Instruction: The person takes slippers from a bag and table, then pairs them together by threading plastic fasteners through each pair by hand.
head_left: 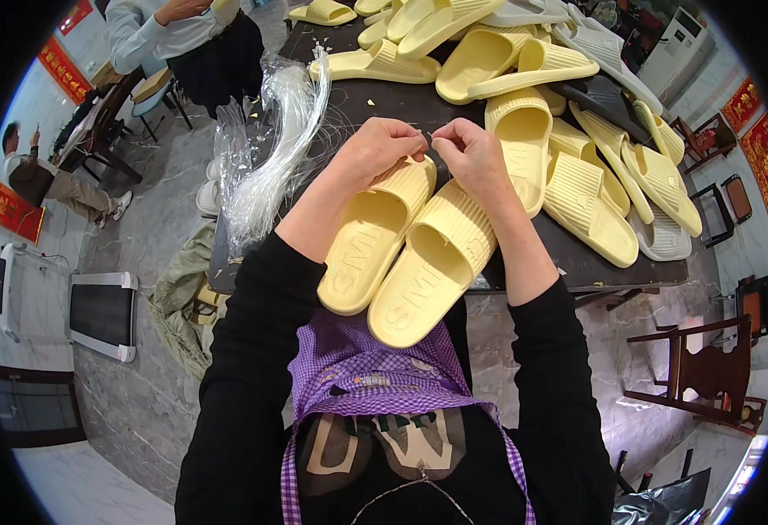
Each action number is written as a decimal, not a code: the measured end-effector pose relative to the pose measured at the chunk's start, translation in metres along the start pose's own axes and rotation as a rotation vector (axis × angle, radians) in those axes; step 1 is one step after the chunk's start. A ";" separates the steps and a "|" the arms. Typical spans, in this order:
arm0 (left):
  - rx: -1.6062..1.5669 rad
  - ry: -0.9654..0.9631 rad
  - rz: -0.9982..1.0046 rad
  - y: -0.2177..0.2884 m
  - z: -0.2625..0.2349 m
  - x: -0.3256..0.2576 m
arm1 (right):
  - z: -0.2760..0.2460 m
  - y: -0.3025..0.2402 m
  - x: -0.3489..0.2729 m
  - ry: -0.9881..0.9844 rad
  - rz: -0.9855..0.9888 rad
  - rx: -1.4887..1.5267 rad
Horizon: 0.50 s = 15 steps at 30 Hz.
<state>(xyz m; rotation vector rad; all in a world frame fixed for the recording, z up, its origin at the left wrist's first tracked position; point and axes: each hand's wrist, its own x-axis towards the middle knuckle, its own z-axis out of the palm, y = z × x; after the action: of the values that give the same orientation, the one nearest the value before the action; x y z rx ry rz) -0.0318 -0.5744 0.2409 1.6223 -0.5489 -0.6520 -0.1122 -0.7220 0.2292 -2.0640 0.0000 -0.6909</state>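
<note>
- Your left hand (375,150) and right hand (470,153) meet at frame center, fingertips pinched shut on something too small to tell.
- Both rest over the pair of yellow slippers (406,249) lying side by side on the dark table (611,267).
- Clear plastic bags (270,149) sit left; slipper pile (568,131) upper right.

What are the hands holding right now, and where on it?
Both hands, left hand and right hand, pinch something thin between their fingertips above the pair of yellow slippers; it is too small to identify.
</note>
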 end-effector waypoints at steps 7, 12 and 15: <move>-0.098 -0.082 0.007 -0.001 0.002 0.001 | -0.002 -0.003 -0.002 -0.002 -0.066 -0.031; -0.077 -0.110 0.007 -0.002 0.001 0.003 | -0.002 -0.006 -0.003 -0.012 -0.050 -0.055; -0.096 -0.129 0.020 -0.002 0.001 0.003 | -0.002 -0.007 -0.003 -0.005 -0.067 -0.061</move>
<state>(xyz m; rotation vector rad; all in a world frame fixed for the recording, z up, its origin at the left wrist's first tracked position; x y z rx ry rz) -0.0306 -0.5770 0.2388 1.4908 -0.6177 -0.7604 -0.1178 -0.7191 0.2338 -2.1318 -0.0511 -0.7351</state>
